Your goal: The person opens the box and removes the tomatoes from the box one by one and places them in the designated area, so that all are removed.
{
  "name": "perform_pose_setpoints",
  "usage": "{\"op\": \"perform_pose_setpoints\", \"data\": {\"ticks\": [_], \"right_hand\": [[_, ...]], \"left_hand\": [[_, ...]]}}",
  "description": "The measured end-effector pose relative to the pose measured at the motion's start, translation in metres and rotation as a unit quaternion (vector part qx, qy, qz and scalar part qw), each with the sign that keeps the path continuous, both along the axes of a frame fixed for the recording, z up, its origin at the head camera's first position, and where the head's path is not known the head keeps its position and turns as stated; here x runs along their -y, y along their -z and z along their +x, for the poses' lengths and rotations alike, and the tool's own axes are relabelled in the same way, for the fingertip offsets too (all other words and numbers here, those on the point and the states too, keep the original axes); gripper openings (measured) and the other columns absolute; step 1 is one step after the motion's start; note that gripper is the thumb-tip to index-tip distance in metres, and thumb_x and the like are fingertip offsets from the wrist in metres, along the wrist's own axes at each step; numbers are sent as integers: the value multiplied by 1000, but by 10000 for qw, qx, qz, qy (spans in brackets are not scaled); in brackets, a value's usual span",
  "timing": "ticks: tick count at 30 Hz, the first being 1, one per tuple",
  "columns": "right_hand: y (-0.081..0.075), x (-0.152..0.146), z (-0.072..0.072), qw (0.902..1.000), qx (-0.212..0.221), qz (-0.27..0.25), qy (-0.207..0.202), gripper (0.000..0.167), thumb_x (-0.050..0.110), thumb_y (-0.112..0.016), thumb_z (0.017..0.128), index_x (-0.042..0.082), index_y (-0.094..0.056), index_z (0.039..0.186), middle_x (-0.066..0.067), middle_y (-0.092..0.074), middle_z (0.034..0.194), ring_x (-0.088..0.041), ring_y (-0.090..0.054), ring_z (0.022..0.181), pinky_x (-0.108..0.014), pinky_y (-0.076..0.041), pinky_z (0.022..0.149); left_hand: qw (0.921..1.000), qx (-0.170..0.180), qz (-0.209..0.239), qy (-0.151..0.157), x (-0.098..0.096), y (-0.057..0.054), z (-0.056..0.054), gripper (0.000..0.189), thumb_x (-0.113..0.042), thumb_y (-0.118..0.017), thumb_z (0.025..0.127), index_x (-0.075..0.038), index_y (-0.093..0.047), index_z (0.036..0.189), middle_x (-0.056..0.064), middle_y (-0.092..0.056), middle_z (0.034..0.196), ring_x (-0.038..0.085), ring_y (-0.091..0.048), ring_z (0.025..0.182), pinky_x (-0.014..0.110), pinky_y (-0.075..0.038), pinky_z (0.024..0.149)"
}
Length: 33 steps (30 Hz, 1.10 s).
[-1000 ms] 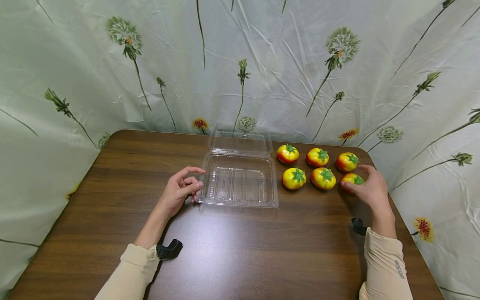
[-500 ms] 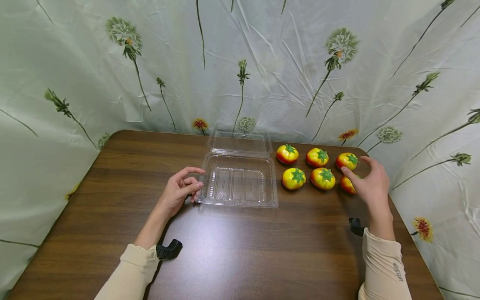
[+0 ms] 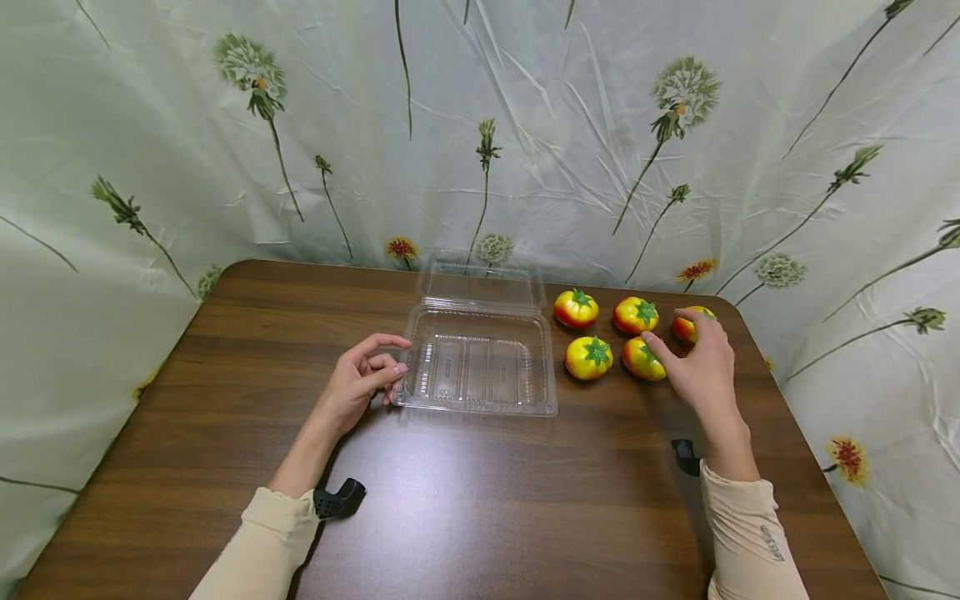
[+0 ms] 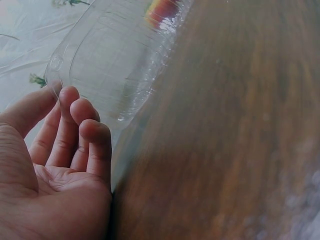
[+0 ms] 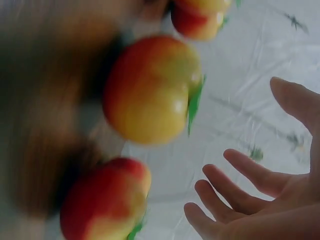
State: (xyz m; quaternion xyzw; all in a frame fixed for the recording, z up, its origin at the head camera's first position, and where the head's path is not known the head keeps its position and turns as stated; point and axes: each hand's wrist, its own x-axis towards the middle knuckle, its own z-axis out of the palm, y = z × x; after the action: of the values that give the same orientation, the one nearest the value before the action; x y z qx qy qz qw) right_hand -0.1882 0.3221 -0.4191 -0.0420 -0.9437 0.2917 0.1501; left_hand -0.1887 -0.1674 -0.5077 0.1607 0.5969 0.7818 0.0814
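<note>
My left hand (image 3: 365, 372) pinches the left rim of a hinged clear plastic container (image 3: 480, 411), whose lid (image 3: 480, 287) lies back behind it. In the left wrist view, thumb and curled fingers (image 4: 95, 132) meet at the rim. My right hand (image 3: 705, 375) hovers over the right end of two rows of glossy yellow-red tomatoes with green star-shaped tops. Its thumb tip overlaps the front middle tomato (image 3: 642, 360), and its fingers overlap the back right tomato (image 3: 684, 327). The right wrist view shows its fingers spread and apart from a tomato (image 5: 150, 95). The front right tomato is hidden behind this hand.
The other tomatoes are a back left one (image 3: 576, 309), a back middle one (image 3: 635, 316) and a front left one (image 3: 588, 358), right of the container. A brown wooden table (image 3: 480, 500) ends against a flower-printed curtain (image 3: 360, 125).
My right hand has lifted off the front right tomato and shifted left, its fingers opening wider. The left hand and the container have stayed put.
</note>
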Motion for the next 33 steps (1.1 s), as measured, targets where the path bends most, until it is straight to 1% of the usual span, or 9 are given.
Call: {"op": "perform_pose_setpoints", "data": {"ticks": [4, 10, 13, 17, 20, 24, 27, 33], "right_hand": [[4, 17, 1, 9994, 76, 84, -336, 73, 42, -74, 98, -5, -49, 148, -32, -49, 149, -51, -41, 140, -69, -32, 115], [8, 41, 4, 9954, 258, 250, -884, 78, 43, -76, 97, -3, -46, 152, -30, -41, 158, -49, -32, 150, -67, -27, 122], [11, 50, 4, 9928, 339, 334, -1095, 80, 42, -77, 96, -3, -45, 153, -29, -37, 160, -49, -30, 151, -67, -27, 122], [15, 56, 5, 9909, 412, 407, -1217, 84, 43, -78, 95, -1, -42, 156, -28, -32, 164, -48, -29, 153, -70, -28, 120], [16, 58, 5, 9893, 461, 463, -1307, 86, 45, -76, 96, 0, -39, 158, -28, -27, 167, -47, -25, 155, -70, -27, 121], [17, 60, 5, 9869, 585, 528, -1406, 87, 50, -70, 99, 0, -35, 161, -26, -22, 170, -46, -16, 159, -70, -20, 124], [17, 62, 7, 9855, 677, 623, -1424, 89, 54, -66, 100, 2, -31, 163, -25, -17, 172, -47, -10, 161, -72, -14, 125], [18, 63, 9, 9847, 592, 836, -1410, 89, 55, -63, 101, 3, -29, 164, -25, -15, 173, -47, -8, 161, -75, -10, 124]], "left_hand": [[10000, 17, -10, -2, 0, 0, 0, 33, 7, -63, 100, -2, -59, 132, 2, -65, 72, 12, -58, 58, 23, -51, 51], [10000, -2, -31, -8, 0, -1, 0, 33, 7, -63, 100, -1, -59, 132, 1, -65, 72, 11, -58, 58, 23, -51, 51], [10000, 1, -11, -16, 0, -1, 0, 33, 7, -63, 100, -1, -59, 132, 1, -65, 72, 11, -58, 58, 23, -51, 51], [10000, 6, 5, -13, 0, 0, 0, 33, 7, -63, 100, -1, -59, 131, 1, -65, 72, 11, -58, 58, 23, -51, 51], [10000, -33, -15, 3, 0, 0, 0, 32, 7, -62, 101, 1, -58, 132, 0, -65, 72, 10, -59, 58, 23, -51, 51], [9999, -164, -41, 36, 0, -1, 1, 32, 6, -60, 102, 4, -56, 133, 1, -66, 72, 10, -59, 59, 24, -51, 51], [9996, -257, -2, 79, 0, 0, 2, 31, 6, -59, 103, 3, -57, 134, 1, -67, 73, 11, -60, 60, 25, -51, 51], [9992, -374, 88, 109, 1, 0, 1, 30, 3, -53, 105, 4, -57, 135, 2, -68, 76, 12, -61, 61, 26, -50, 51]]}}
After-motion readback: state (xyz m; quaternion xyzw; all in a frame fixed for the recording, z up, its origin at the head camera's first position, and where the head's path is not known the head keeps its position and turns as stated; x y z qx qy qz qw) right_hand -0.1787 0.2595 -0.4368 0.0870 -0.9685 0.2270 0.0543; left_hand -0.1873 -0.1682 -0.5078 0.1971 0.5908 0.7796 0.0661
